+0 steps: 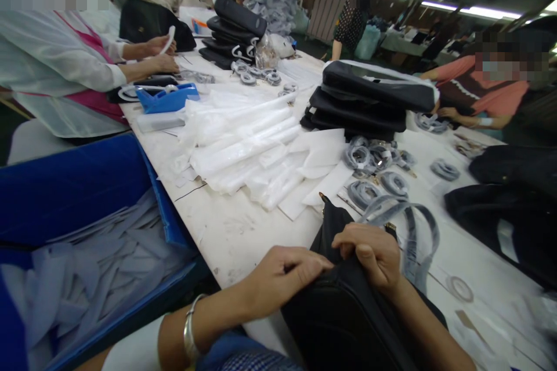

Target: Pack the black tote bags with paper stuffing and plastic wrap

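A black handbag (pixel 343 319) stands tilted at the table's front edge, close to my body. My left hand (pixel 285 278) grips its upper edge from the left, with the fingertips hidden in a fold. From the other side my right hand (pixel 372 252) has its fingers curled over the same edge, thumb bent in. A zipper end shows at the bag's far corner. Just behind my right hand, a plastic-wrapped strap (pixel 422 237) loops on the table, near several coiled straps (pixel 363 192).
White plastic sleeves (pixel 252 151) spread across the mid-table (pixel 226 232). Stacked black bags (pixel 357 107) stand behind them. A blue tape dispenser (pixel 167 97) sits at left, above a blue bin (pixel 78 162) of pale strips. Co-workers work at left and far right; more black bags (pixel 513 214) lie right.
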`<state>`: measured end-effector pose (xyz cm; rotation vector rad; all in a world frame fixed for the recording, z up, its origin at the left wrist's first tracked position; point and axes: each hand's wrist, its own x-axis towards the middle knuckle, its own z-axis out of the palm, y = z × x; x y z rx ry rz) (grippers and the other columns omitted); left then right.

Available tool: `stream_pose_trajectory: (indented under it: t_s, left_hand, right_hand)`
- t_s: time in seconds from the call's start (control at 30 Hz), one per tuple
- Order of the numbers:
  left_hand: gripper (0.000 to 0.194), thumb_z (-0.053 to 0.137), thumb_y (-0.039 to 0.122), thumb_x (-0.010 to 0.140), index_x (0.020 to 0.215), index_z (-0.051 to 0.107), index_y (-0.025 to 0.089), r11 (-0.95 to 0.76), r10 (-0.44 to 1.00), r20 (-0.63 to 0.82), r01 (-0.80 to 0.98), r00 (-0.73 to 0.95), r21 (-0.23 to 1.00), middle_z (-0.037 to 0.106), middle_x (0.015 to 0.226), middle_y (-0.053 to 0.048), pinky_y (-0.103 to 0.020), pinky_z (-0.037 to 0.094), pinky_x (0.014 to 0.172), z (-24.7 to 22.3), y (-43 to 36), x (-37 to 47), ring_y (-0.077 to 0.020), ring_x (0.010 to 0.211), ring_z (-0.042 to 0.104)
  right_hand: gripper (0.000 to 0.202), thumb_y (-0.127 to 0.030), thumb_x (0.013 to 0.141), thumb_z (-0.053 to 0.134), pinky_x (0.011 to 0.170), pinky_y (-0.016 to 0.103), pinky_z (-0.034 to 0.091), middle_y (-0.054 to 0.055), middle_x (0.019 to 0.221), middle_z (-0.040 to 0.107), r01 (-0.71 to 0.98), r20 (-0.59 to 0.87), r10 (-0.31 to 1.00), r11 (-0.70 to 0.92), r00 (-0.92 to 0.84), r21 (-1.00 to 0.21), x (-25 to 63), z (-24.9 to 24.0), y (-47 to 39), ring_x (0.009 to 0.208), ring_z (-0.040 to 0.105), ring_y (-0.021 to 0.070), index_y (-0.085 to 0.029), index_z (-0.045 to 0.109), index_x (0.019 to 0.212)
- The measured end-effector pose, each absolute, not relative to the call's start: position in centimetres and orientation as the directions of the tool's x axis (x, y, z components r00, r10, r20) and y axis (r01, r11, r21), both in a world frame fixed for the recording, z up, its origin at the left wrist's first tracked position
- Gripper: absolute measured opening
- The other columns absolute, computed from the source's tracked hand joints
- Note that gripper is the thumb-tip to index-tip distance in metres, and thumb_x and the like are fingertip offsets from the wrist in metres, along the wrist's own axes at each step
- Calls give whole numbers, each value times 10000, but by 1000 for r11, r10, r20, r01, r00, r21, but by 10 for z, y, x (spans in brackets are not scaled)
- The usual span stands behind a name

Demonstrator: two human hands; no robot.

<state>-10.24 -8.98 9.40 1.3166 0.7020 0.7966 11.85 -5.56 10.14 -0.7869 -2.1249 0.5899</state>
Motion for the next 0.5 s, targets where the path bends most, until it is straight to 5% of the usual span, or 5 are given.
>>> stream_pose_trajectory:
  t_s: [0.13,0.23,0.37,0.5]
  left_hand:
    - [468,621,505,851,1132,691,137,268,912,-232,-62,338,961,685,1185,-127,-380,538,903,48,-55,-81,-256,1079,630]
    - [557,663,549,806,1204,638,159,413,822,-328,-90,465,906,636,1258,-121,-348,520,888,31,-30,-63,-241,1136,590]
    - [610,641,687,754,1051,660,155,543,683,-386,-79,620,836,672,971,-58,-241,480,703,34,-8,-45,-153,863,612]
    - [672,626,783,680,914,643,154,585,583,-431,13,689,811,569,686,19,-210,367,533,38,1,-35,-95,587,482]
  right_hand:
    - [410,-324,1011,315,574,324,398,15,577,542,367,548,676,732,-492,-574,114,98,-55,542,527,173,-194,669,850]
    - [384,-282,1003,310,576,328,380,25,601,546,365,570,644,762,-509,-535,111,100,-56,557,517,176,-191,655,861]
    - [352,-259,994,316,571,330,359,35,613,549,366,592,612,790,-525,-492,110,102,-57,562,507,177,-184,634,864]
    - [337,-267,993,320,552,326,346,24,597,531,360,614,581,813,-534,-457,108,105,-58,540,498,170,-184,622,869]
